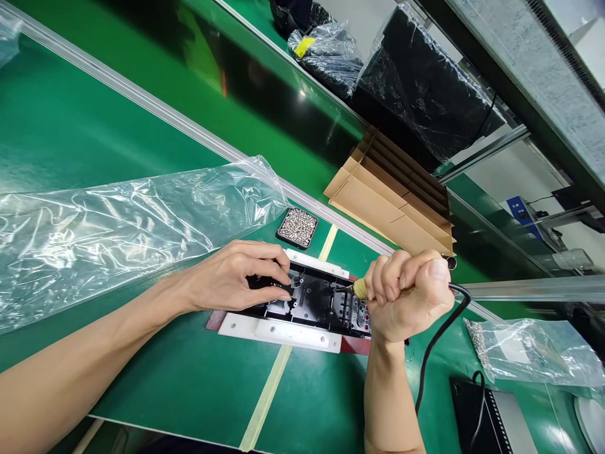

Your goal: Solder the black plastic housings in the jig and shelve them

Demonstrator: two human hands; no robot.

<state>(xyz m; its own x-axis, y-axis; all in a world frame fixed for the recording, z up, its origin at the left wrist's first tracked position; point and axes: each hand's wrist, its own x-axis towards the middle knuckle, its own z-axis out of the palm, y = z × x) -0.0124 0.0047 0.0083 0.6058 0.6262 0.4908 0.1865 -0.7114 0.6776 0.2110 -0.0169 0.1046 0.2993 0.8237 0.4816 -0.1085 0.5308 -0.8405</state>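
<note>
A black plastic housing (316, 302) lies in a white fixture (278, 330) on the green bench. My left hand (236, 275) rests on the housing's left end and presses it down with the fingers. My right hand (407, 294) is clenched around an electric screwdriver (360, 288) whose yellowish tip meets the housing near its right side. A black cable (439, 334) runs from the tool down past my right wrist.
A small black tray of silver screws (297, 227) sits just behind the fixture. A large clear plastic bag (118, 221) lies at left. Folded cardboard dividers (392, 195) lie on the conveyor. A bag of screws (529, 350) and a black device (477, 410) sit at right.
</note>
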